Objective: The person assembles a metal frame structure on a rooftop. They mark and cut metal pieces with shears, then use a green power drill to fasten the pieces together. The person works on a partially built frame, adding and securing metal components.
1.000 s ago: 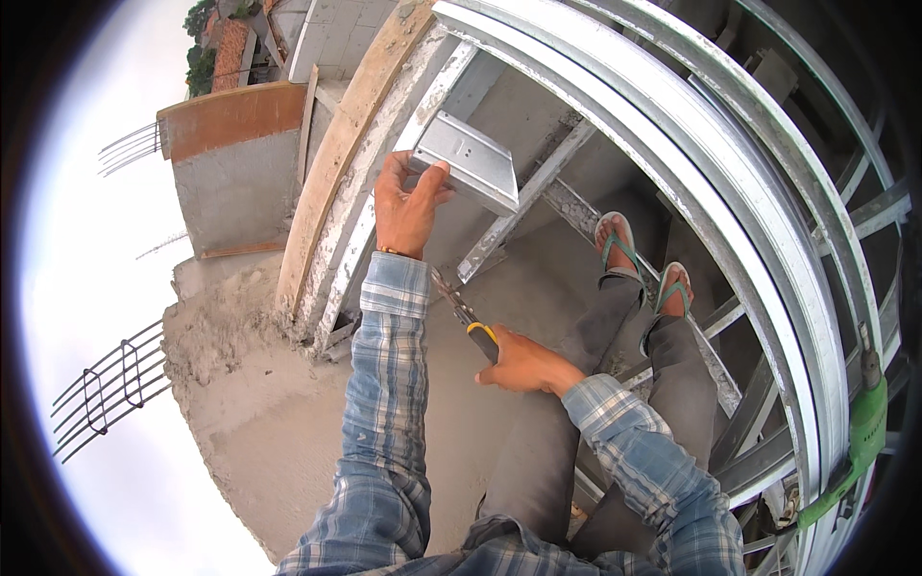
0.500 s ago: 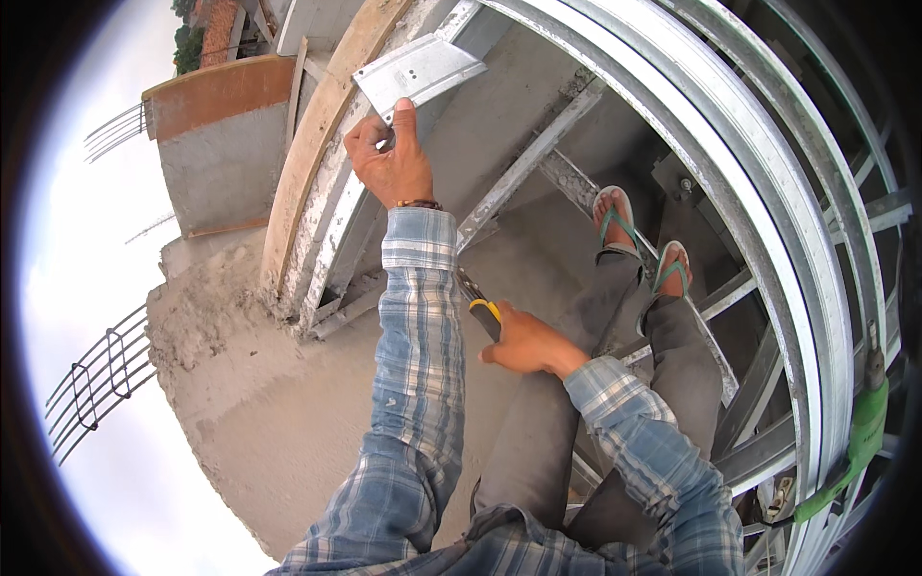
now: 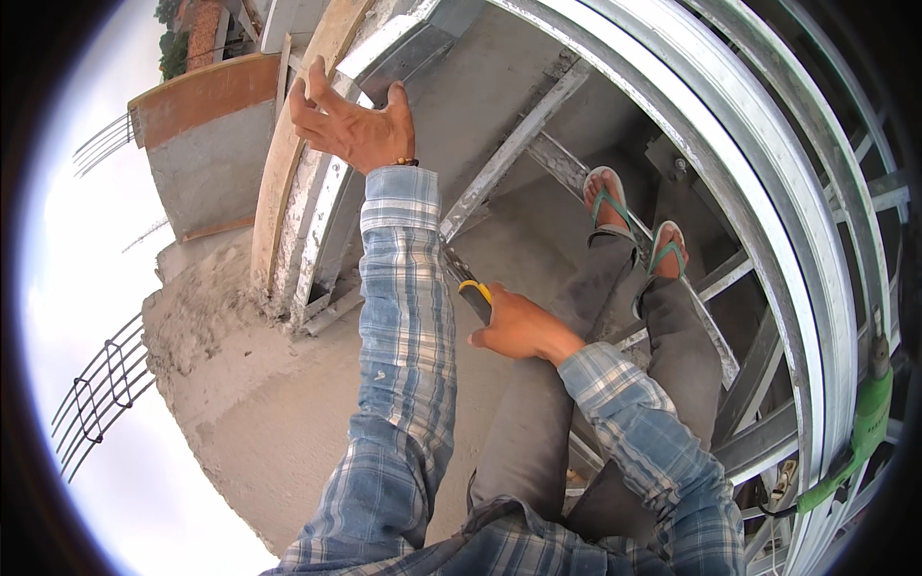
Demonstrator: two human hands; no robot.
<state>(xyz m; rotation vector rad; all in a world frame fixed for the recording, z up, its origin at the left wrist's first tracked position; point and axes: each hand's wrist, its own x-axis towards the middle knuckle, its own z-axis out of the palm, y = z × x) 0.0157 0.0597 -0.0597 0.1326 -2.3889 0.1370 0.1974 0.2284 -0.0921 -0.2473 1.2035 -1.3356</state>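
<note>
My left hand [image 3: 360, 125] is raised at the curved frame on the left, fingers spread and curled, the thumb apart. Beside the thumb, a short bent piece of silvery sheet metal [image 3: 408, 53] lies against the metal track [image 3: 325, 216]; whether the thumb touches it I cannot tell. My right hand [image 3: 528, 326], low over my thigh, is closed round the black-and-yellow handles of what look like tin snips [image 3: 474, 293]. Their dark metal jaws point up and left, past my left sleeve, and part of the handle is hidden in my palm.
Curved metal tracks [image 3: 759, 173] sweep round the right side. A green power tool [image 3: 869, 422] hangs there with its cord. My sandalled feet rest on a metal crossbar [image 3: 567, 165]. At left, a rough concrete ledge [image 3: 211, 336] ends in a broken edge, with rebar [image 3: 101, 394] jutting out.
The sheet-metal piece, held up flat in my left hand before, now lies against the frame. That hand has opened and shifted left and up. The right hand keeps the snips.
</note>
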